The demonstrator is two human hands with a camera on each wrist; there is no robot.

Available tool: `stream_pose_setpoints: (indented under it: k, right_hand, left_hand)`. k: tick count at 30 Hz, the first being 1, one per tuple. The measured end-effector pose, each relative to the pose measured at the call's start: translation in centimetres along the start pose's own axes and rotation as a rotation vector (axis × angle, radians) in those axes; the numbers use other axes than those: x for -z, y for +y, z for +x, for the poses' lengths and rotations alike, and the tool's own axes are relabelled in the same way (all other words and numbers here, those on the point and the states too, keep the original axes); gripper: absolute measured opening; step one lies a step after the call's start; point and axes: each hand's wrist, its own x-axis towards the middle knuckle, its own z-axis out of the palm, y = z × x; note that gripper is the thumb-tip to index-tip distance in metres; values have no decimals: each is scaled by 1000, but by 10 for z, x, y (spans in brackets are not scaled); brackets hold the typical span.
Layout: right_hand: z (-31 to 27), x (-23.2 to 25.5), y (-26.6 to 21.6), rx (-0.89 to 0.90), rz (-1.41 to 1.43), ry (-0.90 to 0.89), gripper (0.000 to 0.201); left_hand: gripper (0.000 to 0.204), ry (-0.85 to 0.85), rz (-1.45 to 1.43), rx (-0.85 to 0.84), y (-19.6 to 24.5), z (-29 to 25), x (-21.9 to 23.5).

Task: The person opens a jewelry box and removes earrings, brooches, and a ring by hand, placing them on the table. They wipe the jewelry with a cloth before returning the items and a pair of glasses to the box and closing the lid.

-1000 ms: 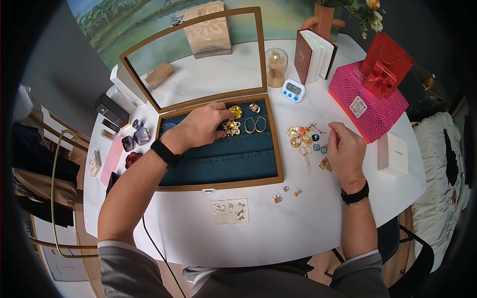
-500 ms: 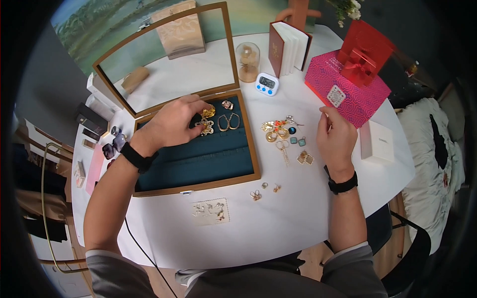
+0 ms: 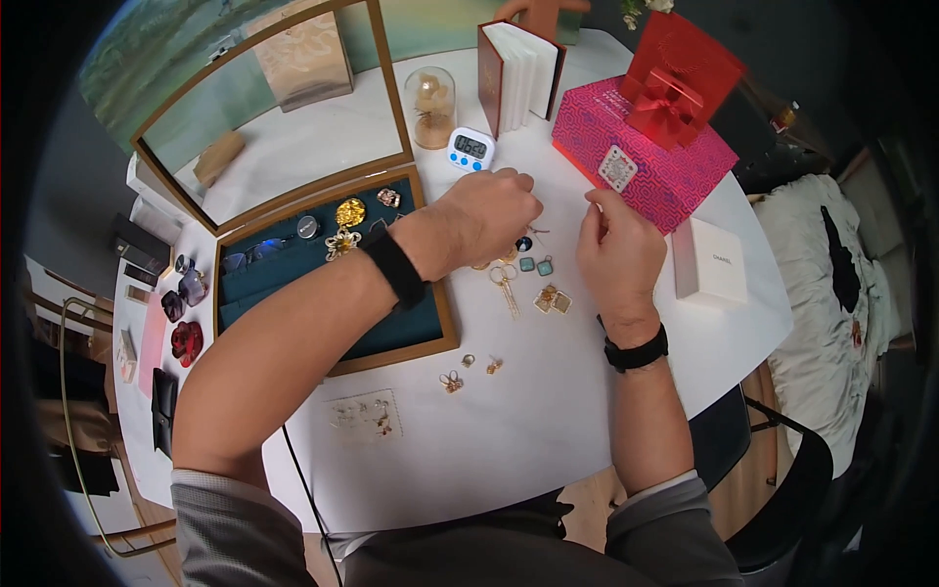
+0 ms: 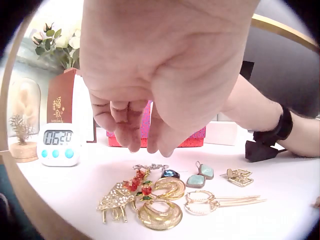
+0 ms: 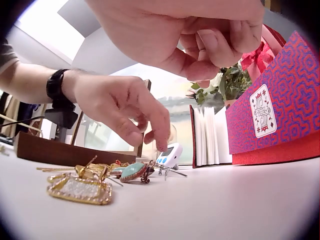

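My left hand (image 3: pixel 479 223) hovers over the jewelry beside the wooden box (image 3: pixel 451 318), its fingers bent downward and nothing seen in them. In the left wrist view, below that hand (image 4: pixel 155 75), lie a brooch with red stones (image 4: pixel 137 182), gold hoops (image 4: pixel 161 215), a blue stone piece (image 4: pixel 170 174) and teal earrings (image 4: pixel 200 175). The open-lidded box holds a yellow round ornament (image 3: pixel 350 211) and a flower-shaped one (image 3: pixel 342 244). My right hand (image 3: pixel 626 256) is raised right of the square gold earrings (image 3: pixel 553 299), fingers loosely curled, with no object visible in it.
Behind the jewelry stand a timer (image 3: pixel 470 149), a glass dome (image 3: pixel 430 110) and a red book (image 3: pixel 516 78). A patterned pink box (image 3: pixel 646 147) and white box (image 3: pixel 709 262) are at right. Small earrings (image 3: pixel 451 382) and an earring card (image 3: pixel 364 417) lie in front. Sunglasses (image 3: pixel 184 293) lie left.
My left hand has left the ornaments in the box and moved right, over the loose jewelry. The head view has shifted right; my right hand stays raised beside the jewelry.
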Motion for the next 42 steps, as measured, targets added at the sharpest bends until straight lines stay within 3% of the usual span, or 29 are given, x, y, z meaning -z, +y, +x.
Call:
stream_pose_setpoints:
  k: [12, 18, 21, 29, 35, 42]
  right_hand:
    - [0, 1, 1, 9, 25, -17, 11]
    - [0, 0, 1, 11, 31, -12, 11]
    - [-2, -1, 0, 5, 54, -14, 12]
    - [-5, 0, -7, 41, 85, -10, 12]
    - [-7, 0, -10, 47, 70, -67, 11]
    - [-7, 1, -13, 39, 63, -95, 12]
  left_hand:
    - [6, -143, 43, 15, -4, 35, -20]
    - [9, -57, 55, 21, -8, 27, 1]
    - [11, -87, 61, 95, -10, 5, 36]
    - [10, 49, 57, 87, -47, -109, 94]
    - [10, -30, 80, 213, -67, -184, 101]
    - [10, -68, 88, 366, -83, -233, 90]
